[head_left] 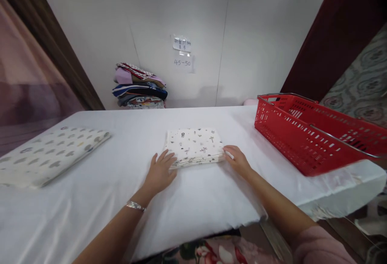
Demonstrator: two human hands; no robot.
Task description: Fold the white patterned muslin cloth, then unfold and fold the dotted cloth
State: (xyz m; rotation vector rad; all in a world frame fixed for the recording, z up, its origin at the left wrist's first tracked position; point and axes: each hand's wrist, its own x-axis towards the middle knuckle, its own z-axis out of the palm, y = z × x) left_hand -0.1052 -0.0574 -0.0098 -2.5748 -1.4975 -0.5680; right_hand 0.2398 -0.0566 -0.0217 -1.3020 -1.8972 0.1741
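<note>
- Folded printed cloth: middle of the frame, flat on the white-covered table, layered edge toward the bottom.
- Left hand, just left of centre: fingers loosely spread, not clenched, tips against the cloth's lower-left corner.
- Right hand, right of centre: fingers curved in at the cloth's right edge, thumb near the lower corner; cannot tell whether it pinches the layers or only touches.
- Step in hand, my reading: squaring the folded cloth's edges from both sides.
- Next move, as judged: calls for light, even pressure, layers kept together so the fold doesn't slip.
- Left of frame: larger folded cloth with grey motifs, well apart from the hands.
- Right of frame: red basket.
- Upper left of centre: fabric stack against the wall.
</note>
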